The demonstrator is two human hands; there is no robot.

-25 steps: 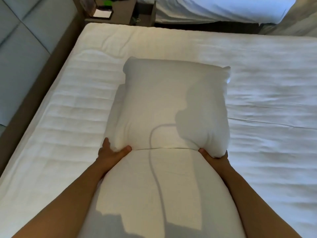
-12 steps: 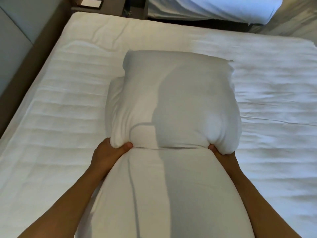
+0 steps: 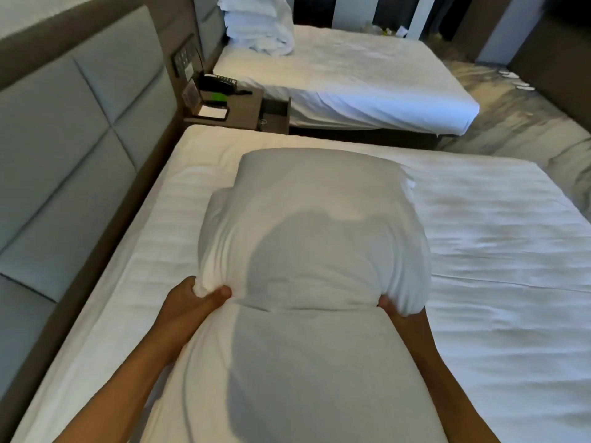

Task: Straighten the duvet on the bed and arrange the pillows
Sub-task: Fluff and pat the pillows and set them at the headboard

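fingers: left hand point(image 3: 192, 302) has its thumb point(image 3: 220, 294) on top and fingers curled under, pinching the near-left corner of the far pillow point(image 3: 307, 225); right hand point(image 3: 391, 310) is mostly hidden under the near-right corner, looks clamped on it too, but only a bit of finger shows so not certain.
near pillow point(image 3: 287, 378): lies between both forearms, closest to the camera, touching the far pillow's near edge; whether it rests on the bed or against the person I cannot tell.
far pillow: bunched and wrinkled at the held corners, a second layer peeks out at its left side, maybe another pillow beneath.
bed point(image 3: 495, 251): white sheet, lightly rippled on the right, pillows sit around the middle, not at the headboard point(image 3: 80, 139) on the left.
duvet: not clearly seen on this bed; a crumpled whitish mass at the far right edge might be it.
progress: early, judged from the layout. Pillows are in hand but not placed at the head end, duvet not spread or straightened.
left to do: set pillows by the headboard, then lay and smooth the duvet.
nightstand point(image 3: 236, 113): between the beds, holds a dark phone point(image 3: 219, 83) and a notepad point(image 3: 212, 111); open shelf on its right side looks dark, contents unclear.
second bed point(image 3: 367, 81): beyond, carries a pile of folded white linen point(image 3: 256, 24) at its head end.
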